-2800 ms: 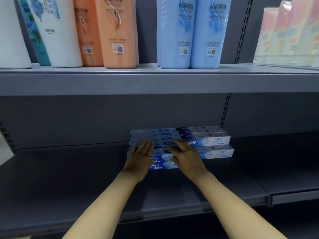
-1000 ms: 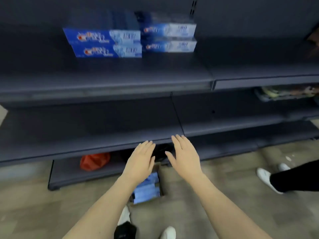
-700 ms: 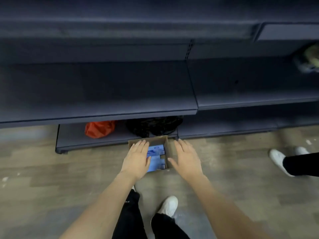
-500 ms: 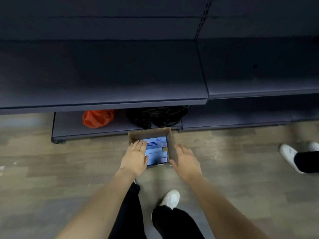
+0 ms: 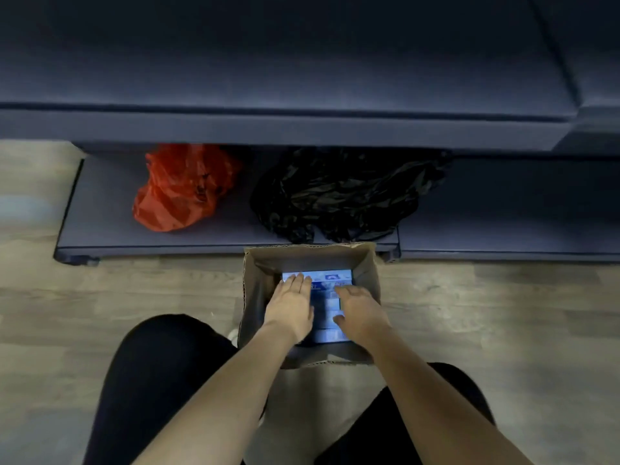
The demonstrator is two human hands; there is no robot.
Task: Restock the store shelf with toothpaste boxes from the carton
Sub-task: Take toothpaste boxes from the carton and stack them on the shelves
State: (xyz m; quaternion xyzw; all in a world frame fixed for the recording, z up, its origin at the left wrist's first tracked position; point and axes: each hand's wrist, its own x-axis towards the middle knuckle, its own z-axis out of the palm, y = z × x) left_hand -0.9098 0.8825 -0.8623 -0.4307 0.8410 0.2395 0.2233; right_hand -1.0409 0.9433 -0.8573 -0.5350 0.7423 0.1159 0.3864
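1. one open carton stands on the floor, blue toothpaste boxes stacked inside; their count is hidden by the hands.
2. left hand lies flat on the boxes, fingers straight and together.
3. right hand is in the carton; whether it grips cannot be told.
4. two bags on the bottom shelf: one red bag, one black bag.

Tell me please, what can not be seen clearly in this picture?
- Head view: count of toothpaste boxes in the carton; left hand and right hand cover them.
- Head view: box print, blurred.
- Head view: contents of red bag and black bag, opaque.
- Head view: upper shelves, cut off.
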